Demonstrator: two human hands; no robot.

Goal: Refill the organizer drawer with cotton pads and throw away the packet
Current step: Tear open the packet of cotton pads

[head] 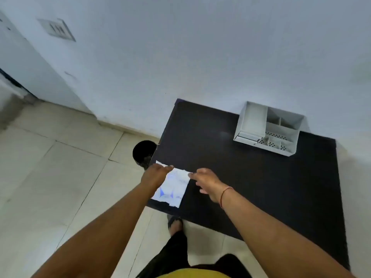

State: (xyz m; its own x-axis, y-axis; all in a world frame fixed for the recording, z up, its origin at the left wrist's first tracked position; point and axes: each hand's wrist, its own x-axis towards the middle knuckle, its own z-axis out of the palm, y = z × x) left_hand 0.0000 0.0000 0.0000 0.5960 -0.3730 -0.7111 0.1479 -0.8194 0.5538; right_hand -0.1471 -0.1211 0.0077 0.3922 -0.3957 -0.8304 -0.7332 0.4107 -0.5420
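the packet [172,186] lies on the worktop [251,181] corner nearest the bin [143,152], both hands pinching its top edge, left hand [154,175] and right hand [204,180]. organizer [269,128] beyond it looks unfilled; refilling and binning remain.

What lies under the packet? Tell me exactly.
The packet lies on the black table near its left edge, both hands on its top edge. Anything beneath it is covered.
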